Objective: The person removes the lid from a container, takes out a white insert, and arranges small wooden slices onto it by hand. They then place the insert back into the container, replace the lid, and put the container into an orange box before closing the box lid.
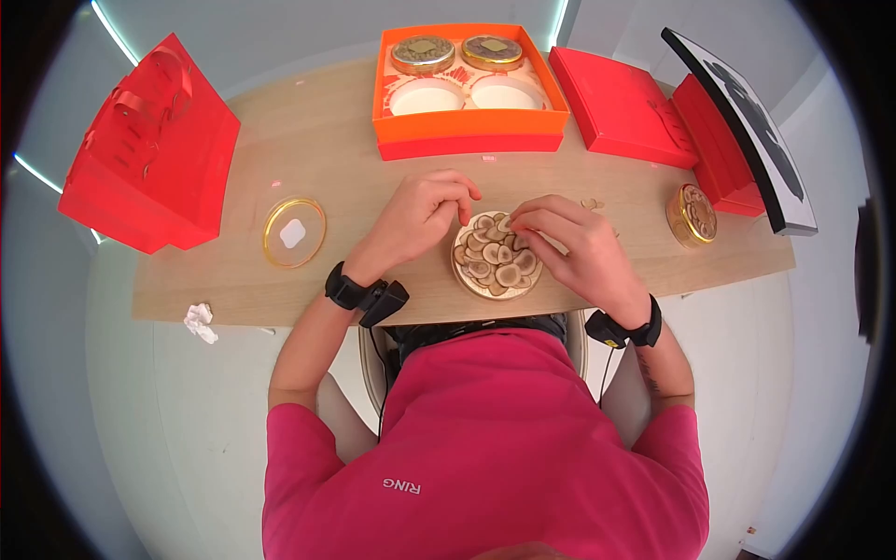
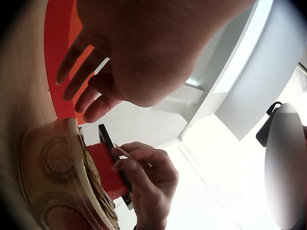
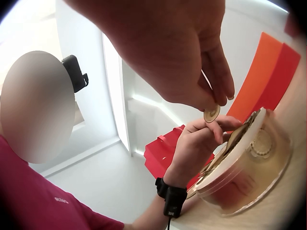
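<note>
A round clear jar (image 1: 497,291) filled with dried brown-edged slices (image 1: 508,274) stands near the table's front edge. The right hand (image 1: 581,250) is over the jar's right side; in the right wrist view it pinches one small slice (image 3: 211,113) between thumb and fingertips. Beside the jar's upper left, the left hand (image 1: 420,217) holds nothing, its fingers loosely bent; the left wrist view shows this hand (image 2: 129,62) just above the rim of the jar (image 2: 53,167).
A gold-rimmed lid (image 1: 270,245) lies left. Behind stands an orange-red box (image 1: 471,133) with two jars. Red bag (image 1: 159,159) at far left; red lid (image 1: 616,107), second slice jar (image 1: 692,217) and black-framed panel (image 1: 747,131) at right. Loose slices (image 1: 592,203) lie beyond the right hand.
</note>
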Tool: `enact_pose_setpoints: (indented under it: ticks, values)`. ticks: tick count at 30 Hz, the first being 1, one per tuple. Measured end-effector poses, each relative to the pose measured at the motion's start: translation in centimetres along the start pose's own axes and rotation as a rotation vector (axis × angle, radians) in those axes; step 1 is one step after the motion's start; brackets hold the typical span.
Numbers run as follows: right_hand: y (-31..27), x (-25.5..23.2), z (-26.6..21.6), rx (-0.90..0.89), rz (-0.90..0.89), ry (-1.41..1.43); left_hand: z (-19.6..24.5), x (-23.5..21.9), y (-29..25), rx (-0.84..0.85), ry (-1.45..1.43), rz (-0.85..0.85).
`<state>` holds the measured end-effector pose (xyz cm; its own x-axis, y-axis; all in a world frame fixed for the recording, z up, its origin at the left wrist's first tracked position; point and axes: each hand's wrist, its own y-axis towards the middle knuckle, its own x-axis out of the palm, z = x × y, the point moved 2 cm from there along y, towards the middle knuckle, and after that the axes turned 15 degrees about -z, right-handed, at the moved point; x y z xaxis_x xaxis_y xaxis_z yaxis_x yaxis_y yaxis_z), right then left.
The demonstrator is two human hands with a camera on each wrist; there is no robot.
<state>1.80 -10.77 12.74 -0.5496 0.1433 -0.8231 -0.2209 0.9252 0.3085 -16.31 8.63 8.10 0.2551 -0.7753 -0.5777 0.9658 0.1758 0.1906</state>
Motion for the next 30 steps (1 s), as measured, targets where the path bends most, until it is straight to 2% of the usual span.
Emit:
enact_pose_setpoints:
  ticks: [11, 14, 16, 17, 20, 23, 27, 30]
  values:
    - [-0.5, -0.9, -0.4, 0.013, 0.03, -0.023, 0.3, 0.0, -0.1, -0.003, -0.002, -0.02]
    - [-0.5, -0.7, -0.3, 0.009, 0.013, -0.017, 0.4, 0.0, 0.0, -0.007, -0.003, -0.03]
    - [-0.6, -0.4, -0.1, 0.044, -0.073, -0.063, 0.4, -0.1, 0.0, -0.015, 0.001, -0.041]
    - [-0.7, -0.4, 0.0, 0.062, -0.116, -0.086, 0.3, -0.1, 0.0, 0.015, 0.013, -0.04]
    - [-1.5, -1.6, 1.3, 0.112, -0.036, -0.088, 0.5, 0.1, 0.1, 0.086, 0.028, -0.054]
    - [-2.6, -4.0, 2.5, 0.345, 0.0, -0.012, 1.8, 0.4, -0.2, 0.131, -0.004, -0.12]
    - [-5.8, -5.6, 6.6, 0.633, -0.098, -0.215, 2.1, 0.9, -0.2, 0.198, -0.002, -0.22]
    - [-7.2, -5.5, 8.6, 0.77, -0.191, -0.259, 1.8, 0.9, -0.1, 0.23, 0.03, -0.241]
